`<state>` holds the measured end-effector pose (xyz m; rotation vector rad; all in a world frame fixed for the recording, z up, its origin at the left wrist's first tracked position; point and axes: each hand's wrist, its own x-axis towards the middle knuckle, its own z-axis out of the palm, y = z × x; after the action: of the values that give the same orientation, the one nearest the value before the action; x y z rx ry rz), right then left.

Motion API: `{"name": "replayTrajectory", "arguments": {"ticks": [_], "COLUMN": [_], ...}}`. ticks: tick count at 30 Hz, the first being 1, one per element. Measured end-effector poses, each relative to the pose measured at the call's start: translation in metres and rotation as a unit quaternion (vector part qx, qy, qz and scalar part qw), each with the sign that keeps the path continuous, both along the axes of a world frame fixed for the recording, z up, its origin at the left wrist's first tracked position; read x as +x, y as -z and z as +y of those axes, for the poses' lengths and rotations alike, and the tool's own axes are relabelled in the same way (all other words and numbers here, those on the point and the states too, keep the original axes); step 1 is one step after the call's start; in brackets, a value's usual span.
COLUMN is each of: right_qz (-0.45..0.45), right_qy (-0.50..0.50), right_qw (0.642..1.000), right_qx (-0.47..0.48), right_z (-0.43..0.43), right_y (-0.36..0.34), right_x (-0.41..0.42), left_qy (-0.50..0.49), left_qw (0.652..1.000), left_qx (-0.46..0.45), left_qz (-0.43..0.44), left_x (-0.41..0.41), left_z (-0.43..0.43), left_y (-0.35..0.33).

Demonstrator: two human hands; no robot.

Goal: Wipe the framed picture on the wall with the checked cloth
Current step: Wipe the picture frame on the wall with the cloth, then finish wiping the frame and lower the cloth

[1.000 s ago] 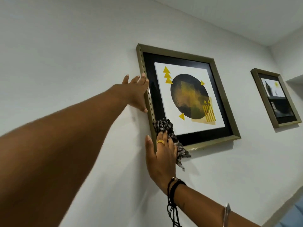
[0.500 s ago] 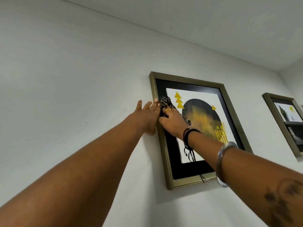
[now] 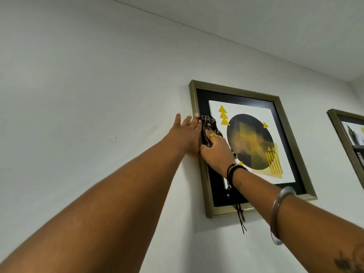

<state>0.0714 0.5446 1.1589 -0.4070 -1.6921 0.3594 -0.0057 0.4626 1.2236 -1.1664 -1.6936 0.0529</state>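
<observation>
Your right hand (image 3: 215, 152) has its fingers clamped on the checked cloth (image 3: 209, 126), pressed to the framed picture (image 3: 275, 107) at its 9 o'clock edge. Unwiped glass lies toward 3 o'clock. Your left hand (image 3: 186, 134), fingers spread apart, steadies the frame.

Matt metallic frame (image 3: 201, 174), woven checked cloth (image 3: 209, 126)

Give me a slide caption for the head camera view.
Right hand presses checked cloth on framed picture; left hand steadies its edge.
</observation>
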Motion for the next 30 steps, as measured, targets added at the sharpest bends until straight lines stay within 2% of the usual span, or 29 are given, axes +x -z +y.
{"name": "replayTrajectory", "arguments": {"ticks": [3, 6, 9, 11, 13, 15, 17, 20, 23, 26, 27, 30], "right_qz": [0.007, 0.042, 0.101, 0.136, 0.197, 0.258, 0.280, 0.231, 0.129, 0.084, 0.080, 0.012], "right_qy": [0.023, 0.066, 0.053, 0.026, -0.021, -0.071, -0.125, -0.248, -0.373, -0.424, -0.413, -0.369], "right_qw": [0.999, 0.996, 0.988, 0.977, 0.951, 0.918, 0.896, 0.849, 0.744, 0.644, 0.627, 0.586], "right_qx": [-0.031, -0.049, -0.102, -0.161, -0.238, -0.294, -0.320, -0.406, -0.539, -0.632, -0.656, -0.721], "right_z": [-0.004, -0.011, -0.027, -0.037, -0.046, -0.061, -0.091, -0.151, -0.218, -0.261, -0.273, -0.316], "right_y": [0.032, 0.048, 0.067, 0.075, 0.083, 0.093, 0.114, 0.170, 0.252, 0.338, 0.366, 0.479], "right_x": [-0.001, -0.007, -0.015, -0.016, -0.016, -0.014, -0.014, -0.021, -0.037, -0.055, -0.060, -0.067], "left_qy": [0.037, 0.123, 0.201, 0.246, 0.302, 0.357, 0.379, 0.375, 0.327, 0.233, 0.209, 0.121], "left_qw": [0.999, 0.990, 0.972, 0.947, 0.887, 0.797, 0.712, 0.595, 0.494, 0.460, 0.454, 0.380], "left_qx": [0.024, 0.067, 0.080, 0.109, 0.181, 0.233, 0.238, 0.243, 0.239, 0.244, 0.246, 0.254], "left_qz": [-0.013, -0.023, -0.095, -0.177, -0.298, -0.427, -0.541, -0.668, -0.769, -0.821, -0.831, -0.881], "left_x": [-0.001, -0.006, -0.013, -0.017, -0.020, -0.021, -0.024, -0.033, -0.044, -0.060, -0.063, -0.062], "left_z": [0.000, -0.011, -0.039, -0.059, -0.082, -0.103, -0.129, -0.172, -0.230, -0.279, -0.295, -0.352], "left_y": [0.025, 0.076, 0.132, 0.161, 0.185, 0.201, 0.220, 0.254, 0.316, 0.400, 0.433, 0.547]}}
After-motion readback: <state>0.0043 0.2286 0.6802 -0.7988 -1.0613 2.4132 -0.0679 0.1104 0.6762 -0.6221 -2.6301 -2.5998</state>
